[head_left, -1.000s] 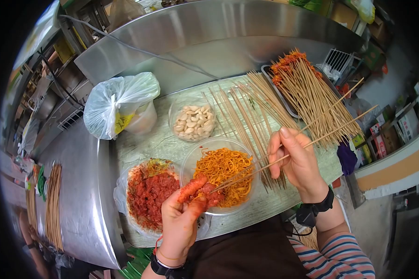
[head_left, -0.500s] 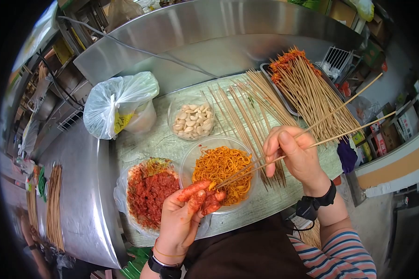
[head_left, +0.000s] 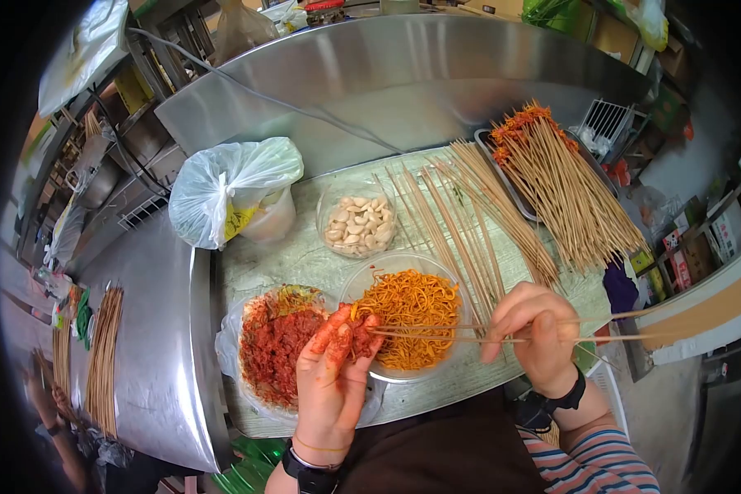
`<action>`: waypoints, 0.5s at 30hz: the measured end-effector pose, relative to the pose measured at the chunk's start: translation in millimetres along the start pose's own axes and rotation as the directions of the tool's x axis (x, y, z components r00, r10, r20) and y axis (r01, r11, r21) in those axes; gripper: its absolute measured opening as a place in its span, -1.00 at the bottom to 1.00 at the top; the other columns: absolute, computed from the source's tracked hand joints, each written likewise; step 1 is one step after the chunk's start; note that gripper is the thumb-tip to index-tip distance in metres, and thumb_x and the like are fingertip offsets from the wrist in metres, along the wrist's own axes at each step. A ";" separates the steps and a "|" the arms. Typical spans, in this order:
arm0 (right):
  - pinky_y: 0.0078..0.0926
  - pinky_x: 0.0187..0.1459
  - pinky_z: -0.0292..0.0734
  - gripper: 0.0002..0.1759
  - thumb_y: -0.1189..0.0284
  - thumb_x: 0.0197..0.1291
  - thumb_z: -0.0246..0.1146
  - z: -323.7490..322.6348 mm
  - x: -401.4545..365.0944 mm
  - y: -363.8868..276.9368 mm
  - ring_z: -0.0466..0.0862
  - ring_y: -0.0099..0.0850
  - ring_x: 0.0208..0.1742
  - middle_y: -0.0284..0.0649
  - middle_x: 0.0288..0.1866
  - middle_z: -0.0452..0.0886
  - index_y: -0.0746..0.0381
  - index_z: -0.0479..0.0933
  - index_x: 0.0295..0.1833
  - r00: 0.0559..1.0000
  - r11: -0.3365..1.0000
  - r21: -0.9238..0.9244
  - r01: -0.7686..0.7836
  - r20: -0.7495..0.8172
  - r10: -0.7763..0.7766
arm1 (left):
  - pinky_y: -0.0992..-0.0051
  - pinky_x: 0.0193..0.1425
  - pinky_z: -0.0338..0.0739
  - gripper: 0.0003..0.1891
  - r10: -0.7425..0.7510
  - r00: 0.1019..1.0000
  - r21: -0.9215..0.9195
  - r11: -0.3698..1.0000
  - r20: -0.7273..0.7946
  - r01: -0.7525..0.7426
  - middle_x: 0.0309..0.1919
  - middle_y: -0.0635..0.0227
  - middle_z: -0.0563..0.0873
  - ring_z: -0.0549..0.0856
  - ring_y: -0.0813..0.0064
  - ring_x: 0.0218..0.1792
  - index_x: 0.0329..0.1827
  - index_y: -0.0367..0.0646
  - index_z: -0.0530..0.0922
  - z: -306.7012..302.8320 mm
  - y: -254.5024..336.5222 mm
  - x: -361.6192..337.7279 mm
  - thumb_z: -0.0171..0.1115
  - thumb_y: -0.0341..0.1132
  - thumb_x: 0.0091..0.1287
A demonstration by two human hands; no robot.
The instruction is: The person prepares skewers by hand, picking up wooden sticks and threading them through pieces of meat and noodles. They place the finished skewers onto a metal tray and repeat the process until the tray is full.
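Two thin bamboo skewers [head_left: 436, 329] lie in my right hand [head_left: 539, 329], its fingers closed round them, and stretch almost level to the left. Their tips end at my left hand [head_left: 333, 366], whose paste-smeared fingers are closed around a small clump of orange strands and red paste at the tips. What exactly is inside that pinch is partly hidden. Below the skewers stands a clear round bowl of orange, noodle-like strands [head_left: 412, 309]. Just left of my left hand, red chunky paste [head_left: 280, 354] sits in a plastic-lined container.
Peeled garlic cloves [head_left: 360, 224] fill a clear tub. Beside it stands a tied plastic bag [head_left: 239, 193]. Loose skewers [head_left: 502, 210] lie across the board. A dark tray [head_left: 502, 177] carries many loaded skewers [head_left: 564, 181]. More skewers [head_left: 105, 362] rest on the metal counter at left.
My right hand has moved lower, and the skewers have swung from a slant to nearly level. My left hand still pinches at their tips. The whole view has shifted slightly.
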State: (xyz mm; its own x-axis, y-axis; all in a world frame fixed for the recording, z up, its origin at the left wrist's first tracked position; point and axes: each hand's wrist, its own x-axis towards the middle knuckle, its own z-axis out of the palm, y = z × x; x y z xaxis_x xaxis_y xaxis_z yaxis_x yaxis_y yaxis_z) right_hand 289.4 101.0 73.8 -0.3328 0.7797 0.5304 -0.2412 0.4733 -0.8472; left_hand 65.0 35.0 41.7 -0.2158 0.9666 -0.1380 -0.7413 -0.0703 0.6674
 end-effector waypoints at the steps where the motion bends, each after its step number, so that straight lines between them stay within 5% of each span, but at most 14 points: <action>1: -0.55 -0.41 0.52 -0.51 0.16 0.43 -0.10 2.0 -2.3 1.0 0.64 -0.41 -0.52 -0.08 -0.39 0.54 0.36 0.49 -0.31 1.000 1.000 -0.014 0.023 0.004 -0.023 | 0.26 0.15 0.54 -0.62 0.009 1.000 -0.004 1.000 -0.002 -0.009 0.04 0.16 0.59 0.58 0.27 0.09 0.19 -0.30 0.42 0.8 -1.2 -0.8 0.14 -0.38 0.34; 15: -0.52 -0.35 0.55 -0.68 0.38 0.39 -0.04 8.2 -14.7 -15.8 0.66 -0.40 -0.42 -0.10 -0.30 0.59 0.34 0.55 -0.26 0.989 0.985 -0.136 0.109 0.115 -0.094 | 0.24 0.21 0.49 -0.69 0.090 0.996 -0.172 0.981 -0.008 -0.090 0.02 0.16 0.59 0.59 0.22 0.08 0.15 -0.30 0.45 4.8 -7.7 -7.3 0.07 -0.45 0.36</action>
State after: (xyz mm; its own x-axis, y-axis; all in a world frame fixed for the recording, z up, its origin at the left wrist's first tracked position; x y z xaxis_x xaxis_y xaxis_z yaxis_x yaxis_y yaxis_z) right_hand 290.7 78.7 79.6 -0.4113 0.6796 0.6074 -0.1501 0.6068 -0.7805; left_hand 75.3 29.7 41.1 -0.2866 0.9544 -0.0834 -0.8171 -0.1981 0.5414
